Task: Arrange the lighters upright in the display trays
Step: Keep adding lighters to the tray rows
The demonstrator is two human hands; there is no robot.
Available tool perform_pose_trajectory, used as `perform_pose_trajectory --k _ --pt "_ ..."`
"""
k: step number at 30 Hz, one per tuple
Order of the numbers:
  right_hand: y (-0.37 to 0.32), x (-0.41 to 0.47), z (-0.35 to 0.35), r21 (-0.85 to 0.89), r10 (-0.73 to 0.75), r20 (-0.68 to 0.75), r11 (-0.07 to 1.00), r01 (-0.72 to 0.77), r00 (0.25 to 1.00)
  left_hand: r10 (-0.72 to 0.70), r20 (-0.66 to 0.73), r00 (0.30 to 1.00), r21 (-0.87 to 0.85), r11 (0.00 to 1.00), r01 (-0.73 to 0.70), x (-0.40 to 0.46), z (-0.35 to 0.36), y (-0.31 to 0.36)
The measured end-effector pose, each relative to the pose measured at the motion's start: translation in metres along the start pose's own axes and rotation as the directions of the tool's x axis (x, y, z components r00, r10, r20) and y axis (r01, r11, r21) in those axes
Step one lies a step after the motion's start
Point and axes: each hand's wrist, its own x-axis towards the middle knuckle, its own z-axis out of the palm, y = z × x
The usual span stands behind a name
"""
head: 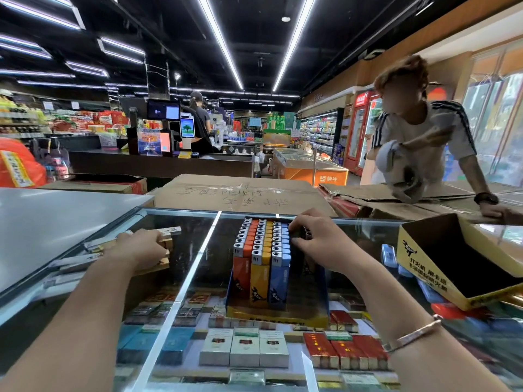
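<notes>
A blue and yellow display tray (321,295) stands on the glass counter, with upright rows of orange, yellow and blue lighters (261,250) filling its left part. My right hand (319,239) is at the tray's right side, fingers curled round several dark lighters (307,234) held upright in the tray. My left hand (140,248) lies to the left on the glass, fingers curled over a small boxy object that I cannot make out. A blue lighter (388,254) lies loose on the glass at the right.
An empty yellow lighter box (441,267) lies tilted at the right. Cardboard boxes (240,193) are stacked behind the counter. A person (430,142) leans on them at the far right. Cigarette packs (244,349) fill the case under the glass.
</notes>
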Motion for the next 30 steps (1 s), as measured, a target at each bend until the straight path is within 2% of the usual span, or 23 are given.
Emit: perform_pose_trajectory --k 4,8,10,11,13,15,18,21,24,27,30 --pt "0.002 0.0 0.001 -0.002 -0.005 -0.012 1.0 0.005 1.0 0.02 -0.016 1.0 0.081 0.997 -0.018 0.003 0.007 0.004" --pt "0.002 0.0 0.001 -0.01 -0.014 -0.015 1.0 0.013 1.0 0.055 0.028 0.998 0.056 0.997 -0.057 -0.001 0.009 0.02" --pt "0.003 0.0 0.002 -0.02 -0.017 -0.019 1.0 0.017 1.0 0.094 0.129 0.987 -0.008 0.996 -0.094 -0.006 0.007 0.027" --pt "0.003 0.0 0.002 -0.022 -0.018 -0.019 1.0 0.017 1.0 0.119 0.215 0.969 -0.104 0.99 -0.098 -0.01 0.004 0.029" --pt "0.004 0.0 0.003 -0.019 -0.018 -0.02 1.0 0.018 1.0 0.18 0.397 0.9 -0.323 0.945 -0.047 -0.016 -0.007 0.029" --pt "0.004 0.0 0.003 -0.018 -0.021 -0.024 1.0 0.021 0.999 0.228 0.47 0.852 -0.383 0.923 -0.036 -0.023 -0.015 0.026" --pt "0.005 0.0 0.004 -0.025 -0.022 -0.022 0.999 0.022 1.0 0.222 0.424 0.878 -0.314 0.946 -0.088 -0.026 -0.017 0.027" --pt "0.004 0.0 0.004 -0.029 -0.018 -0.019 0.999 0.017 1.0 0.197 0.324 0.925 -0.225 0.966 -0.127 -0.026 -0.014 0.033" --pt "0.004 -0.001 0.004 -0.028 -0.018 -0.024 0.999 0.017 1.0 0.241 0.207 0.948 -0.125 0.968 -0.218 -0.027 -0.006 0.043" --pt "0.004 -0.001 0.004 -0.037 -0.022 -0.029 0.999 0.02 0.999 0.294 0.089 0.952 -0.036 0.956 -0.292 -0.03 0.002 0.055" --pt "0.004 -0.001 0.005 -0.045 -0.019 -0.032 0.999 0.018 0.999 0.301 0.082 0.95 -0.009 0.954 -0.301 -0.034 0.003 0.061"
